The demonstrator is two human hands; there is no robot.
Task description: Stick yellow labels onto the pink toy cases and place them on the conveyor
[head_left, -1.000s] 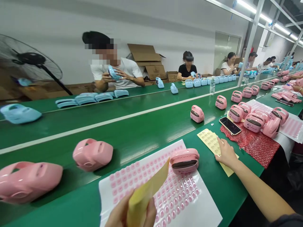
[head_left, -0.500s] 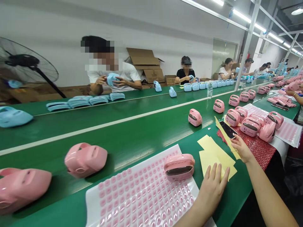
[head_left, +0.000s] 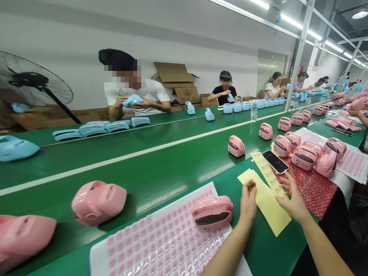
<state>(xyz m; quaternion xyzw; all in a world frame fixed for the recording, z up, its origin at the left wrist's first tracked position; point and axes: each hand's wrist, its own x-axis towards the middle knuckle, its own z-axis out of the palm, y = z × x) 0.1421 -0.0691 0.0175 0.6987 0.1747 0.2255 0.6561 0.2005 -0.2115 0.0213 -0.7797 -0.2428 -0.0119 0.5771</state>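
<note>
My left hand [head_left: 248, 201] hovers at the left edge of a yellow paper sheet [head_left: 270, 209], its fingers curled together; anything in them is too small to make out. My right hand [head_left: 294, 201] is open, thumb and fingers apart, at the near end of a yellow strip [head_left: 267, 172] with rows of faint clear shapes. That strip lies across the yellow sheet. Left of my left hand, a pink handled plastic housing [head_left: 213, 212] with a dark window rests on a white sheet of round pink stickers [head_left: 155, 241].
A phone [head_left: 275, 161] and red bubble wrap [head_left: 312, 188] lie beyond my right hand, with several pink housings [head_left: 304, 156] beside them. More pink housings [head_left: 99, 202] sit on the green belt [head_left: 161, 174]. A bottle [head_left: 253, 111] stands across it; co-workers [head_left: 138, 88] handle blue housings.
The yellow strip, upright in my right hand before, now lies flatter with its shapes facing up. My right hand has opened. My left hand has lifted off the yellow sheet and curled its fingers.
</note>
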